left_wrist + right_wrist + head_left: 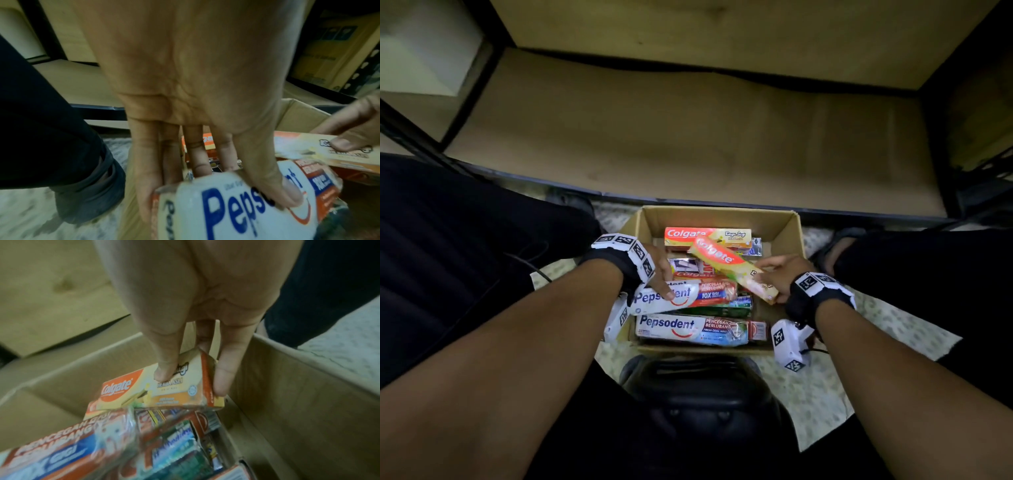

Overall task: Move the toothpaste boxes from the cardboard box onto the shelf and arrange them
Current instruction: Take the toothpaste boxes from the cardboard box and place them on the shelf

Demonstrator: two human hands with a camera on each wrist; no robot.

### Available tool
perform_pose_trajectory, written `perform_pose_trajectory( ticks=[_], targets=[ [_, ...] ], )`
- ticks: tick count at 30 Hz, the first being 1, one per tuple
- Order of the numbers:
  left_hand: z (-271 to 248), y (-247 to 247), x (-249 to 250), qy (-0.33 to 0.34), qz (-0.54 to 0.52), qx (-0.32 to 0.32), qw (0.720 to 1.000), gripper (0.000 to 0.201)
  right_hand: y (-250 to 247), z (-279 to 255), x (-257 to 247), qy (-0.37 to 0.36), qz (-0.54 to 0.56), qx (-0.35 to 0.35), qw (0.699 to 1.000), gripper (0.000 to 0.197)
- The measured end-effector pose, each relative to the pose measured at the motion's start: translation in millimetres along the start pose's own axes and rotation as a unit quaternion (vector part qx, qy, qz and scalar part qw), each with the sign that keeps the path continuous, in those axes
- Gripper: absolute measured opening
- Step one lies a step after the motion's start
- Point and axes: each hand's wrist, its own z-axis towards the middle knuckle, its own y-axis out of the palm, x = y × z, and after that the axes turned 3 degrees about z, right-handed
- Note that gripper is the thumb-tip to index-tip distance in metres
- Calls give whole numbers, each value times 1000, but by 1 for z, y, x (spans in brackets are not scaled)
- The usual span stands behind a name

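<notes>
An open cardboard box (787,236) on the floor holds several toothpaste boxes. My left hand (659,274) grips a white Pepsodent pack (688,296) at its left end, thumb on top (287,196), fingers behind it; the pack (236,211) is tilted up above the others. My right hand (777,274) pinches the near end of an orange-and-cream Colgate box (726,262), thumb on its face and fingers on the end flap (221,382). That Colgate box (164,389) slants up over the pile. The beige shelf board (688,137) lies just beyond the carton and is bare.
Another Pepsodent pack (695,330) lies at the carton's near edge, a second Colgate box (705,236) at the far side, a green box (722,310) between. My dark-trousered legs flank the carton. Dark shelf posts (941,150) frame the board. A patterned floor (893,322) surrounds it.
</notes>
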Motion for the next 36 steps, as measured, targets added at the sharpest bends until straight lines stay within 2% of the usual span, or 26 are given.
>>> perform_pose_trajectory(
  ticks=[3, 5, 8, 11, 13, 15, 16, 17, 18, 20, 24, 26, 27, 31, 34, 36],
  targets=[
    [2, -2, -3, -6, 1, 16, 1000, 48, -3, -1, 1, 22, 64, 16, 998, 27],
    [3, -1, -3, -34, 4, 40, 999, 41, -3, -1, 2, 42, 101, 20, 994, 27],
    [6, 1, 3, -68, 9, 62, 996, 43, -1, -11, -2, 73, 161, -3, 984, 18],
    [9, 9, 12, -116, -26, 57, 991, 40, 6, -14, -3, 94, 162, -29, 982, 15],
    [17, 14, 6, -151, -71, 29, 986, 44, 12, -13, -3, 108, 157, -31, 981, 12],
    [50, 21, -20, -191, -98, 54, 975, 66, 17, -10, -2, 113, 149, -21, 982, 16],
    [68, 26, -32, -190, -103, 73, 974, 70, 20, -10, -2, 110, 142, -15, 984, 18],
    [73, 28, -35, -192, -106, 81, 972, 65, 23, -9, -2, 98, 120, -16, 988, 18],
    [68, 28, -29, -193, -109, 80, 972, 52, 25, -7, 0, 84, 80, -19, 993, 18],
    [38, 22, 0, -171, -132, 91, 972, 48, 29, -5, -1, 72, 10, -24, 997, 19],
    [39, 30, 17, -153, -226, 47, 961, 67, 35, -3, -2, 53, -39, -27, 997, 15],
    [41, 31, 20, -158, -225, 66, 959, 78, 35, -5, -7, 29, -61, -17, 998, 8],
    [42, 31, 19, -161, -228, 75, 957, 76, 35, -3, -9, 16, -56, -11, 998, 9],
    [47, 22, 25, -149, -276, 79, 946, 54, 43, 3, -21, -49, -81, 1, 996, 47],
    [50, 16, 29, -150, -359, 116, 914, 46, 53, 5, -23, -65, -80, 6, 995, 64],
    [54, 15, 27, -148, -400, 116, 897, 38, 59, 5, -20, -70, -77, 20, 994, 72]
  ],
)
